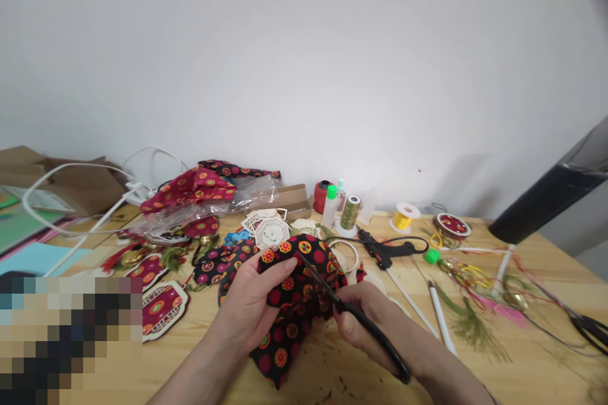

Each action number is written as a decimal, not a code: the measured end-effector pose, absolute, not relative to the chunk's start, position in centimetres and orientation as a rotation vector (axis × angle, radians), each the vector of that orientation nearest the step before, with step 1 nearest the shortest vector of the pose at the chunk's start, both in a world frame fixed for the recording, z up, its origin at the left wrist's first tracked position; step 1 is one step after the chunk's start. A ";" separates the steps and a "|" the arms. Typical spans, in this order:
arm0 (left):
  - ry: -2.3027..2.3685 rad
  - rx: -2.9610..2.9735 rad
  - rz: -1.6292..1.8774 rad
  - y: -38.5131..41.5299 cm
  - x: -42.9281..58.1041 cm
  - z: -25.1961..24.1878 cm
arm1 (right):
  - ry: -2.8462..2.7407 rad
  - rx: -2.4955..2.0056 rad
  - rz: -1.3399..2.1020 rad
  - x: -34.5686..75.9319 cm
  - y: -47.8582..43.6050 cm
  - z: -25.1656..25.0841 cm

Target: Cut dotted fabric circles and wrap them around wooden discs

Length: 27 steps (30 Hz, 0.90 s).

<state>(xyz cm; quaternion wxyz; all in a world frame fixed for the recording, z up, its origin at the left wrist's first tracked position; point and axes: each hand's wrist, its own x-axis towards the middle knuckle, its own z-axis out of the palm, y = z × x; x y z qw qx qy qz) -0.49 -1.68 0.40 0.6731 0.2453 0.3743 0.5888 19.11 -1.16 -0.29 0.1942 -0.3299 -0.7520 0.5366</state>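
A black fabric (280, 357) with red and orange round flower prints hangs from my left hand (254, 294). The left thumb presses on top of the cloth and the fingers lie beneath it. My right hand (368, 316) grips a pair of black-handled scissors (373, 332), whose dark blades point up and left onto the cloth near the left thumb. Whether the blades are parted is hard to make out. Part of the fabric is bunched under the scissors, beside the right fingers. Small dark scraps lie on the wood below.
A glue gun (382, 250), green thread spool (350, 212), yellow spool (403, 218) and green-capped bottle (329, 205) stand behind my hands. Patterned ornaments (164, 310) lie left. Tassels (475, 326) and another pair of scissors (591, 329) lie right. White cables (71, 168) loop at far left.
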 end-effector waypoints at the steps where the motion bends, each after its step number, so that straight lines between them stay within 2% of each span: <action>1: 0.841 0.553 1.321 -1.7 -0.5 0.4 | -2.113 -0.919 1.510 19.1 -1.2 -0.2; 27: 0.815 0.541 1.333 -1.8 -0.2 1.0 | -2.045 -0.892 1.526 19.0 -1.3 -0.4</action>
